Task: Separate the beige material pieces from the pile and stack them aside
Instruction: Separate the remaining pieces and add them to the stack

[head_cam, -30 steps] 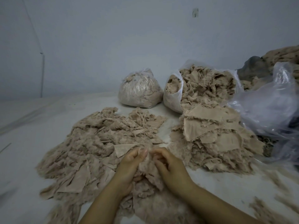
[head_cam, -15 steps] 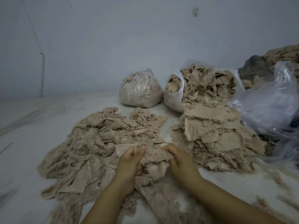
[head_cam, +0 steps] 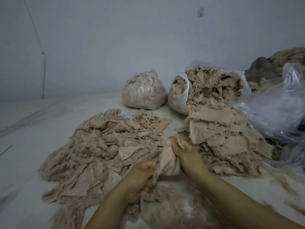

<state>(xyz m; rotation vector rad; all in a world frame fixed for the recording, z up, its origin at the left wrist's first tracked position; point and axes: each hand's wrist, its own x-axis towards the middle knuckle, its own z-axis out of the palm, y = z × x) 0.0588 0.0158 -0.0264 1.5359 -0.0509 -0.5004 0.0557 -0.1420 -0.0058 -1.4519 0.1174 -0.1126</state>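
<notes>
Mid-separation: right hand (head_cam: 186, 156) and left hand (head_cam: 140, 176) both clench 1 beige fuzzy fabric piece (head_cam: 168, 160) over the loose pile (head_cam: 99, 146). Next, likely: pull free, drop on right-side stack (head_cam: 219, 134).

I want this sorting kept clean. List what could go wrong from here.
1. Both the left hand and right hand grip one beige piece whose fluffy side is tangled; pulling may drag loose fluff from the pile along.
2. The sorted stack sits close beside; material could mix.
</notes>
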